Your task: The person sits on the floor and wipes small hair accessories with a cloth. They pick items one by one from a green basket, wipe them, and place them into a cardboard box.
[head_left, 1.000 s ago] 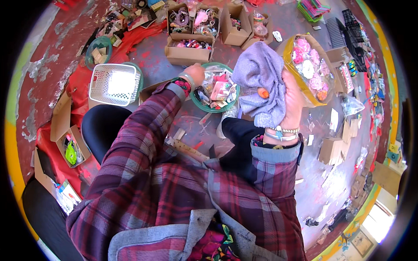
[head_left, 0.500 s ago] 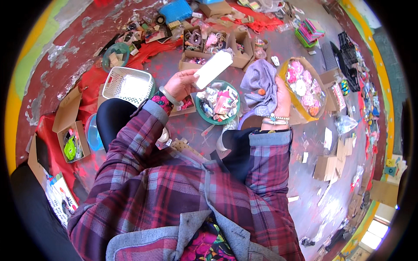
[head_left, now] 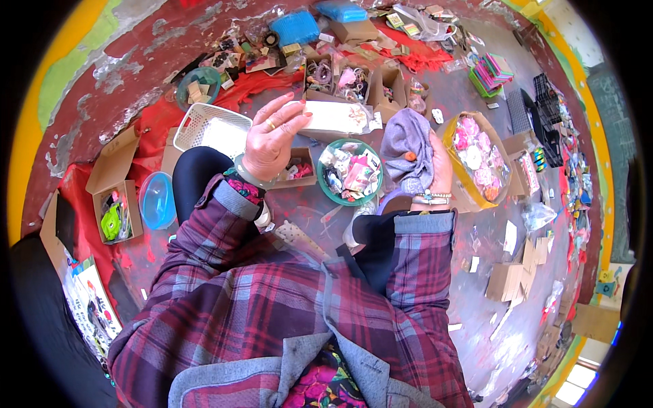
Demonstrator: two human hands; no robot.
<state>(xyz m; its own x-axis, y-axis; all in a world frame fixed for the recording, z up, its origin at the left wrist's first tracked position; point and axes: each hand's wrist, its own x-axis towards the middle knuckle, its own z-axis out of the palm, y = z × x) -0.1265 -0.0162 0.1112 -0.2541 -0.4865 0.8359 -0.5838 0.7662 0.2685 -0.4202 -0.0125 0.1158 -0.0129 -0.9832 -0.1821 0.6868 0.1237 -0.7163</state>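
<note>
The white packet (head_left: 333,117) was flat and oblong, with faint pinkish marks toward its right end, too small to read. It lay across the view beyond the far rim of the green basin (head_left: 348,202); whether it rested on a box or hung in the air could not be told. The left hand (head_left: 269,139) was raised beside the packet's left end, fingers spread; whether a fingertip touched it was unclear. The right hand (head_left: 442,160) held a crumpled grey-purple cloth (head_left: 406,146), its fingers largely hidden in the folds, so their spacing could not be told.

On the floor (head_left: 303,207) stood one green basin heaped with small packaged goods, one white basket (head_left: 189,129) with perforated walls, and one yellow-edged box (head_left: 469,183) of pink and white flowers. Two blue packs (head_left: 295,28) lay toward the floor's far edge.
</note>
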